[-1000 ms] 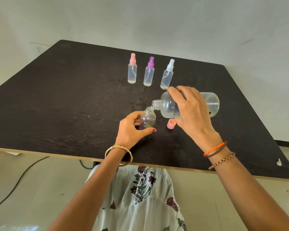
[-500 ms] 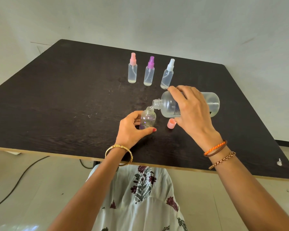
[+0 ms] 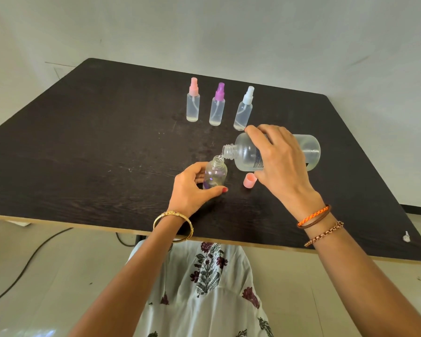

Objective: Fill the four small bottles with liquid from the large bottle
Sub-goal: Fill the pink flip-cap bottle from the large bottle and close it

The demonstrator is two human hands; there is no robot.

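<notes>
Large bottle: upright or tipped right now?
Tipped. The large bottle lies near horizontal in the right hand, its uncapped neck angled down over the open small bottle held by the left hand.

This looks like a plain room in a home, perhaps used as a simple work corner, though the view shows too little to be sure. A dark wooden table [image 3: 83,142] with a light edge stands against a bare white wall [image 3: 204,32] at 12 o'clock. The floor [image 3: 46,276] is pale and glossy, and a black cable [image 3: 22,268] lies across it at 8 o'clock.
</notes>
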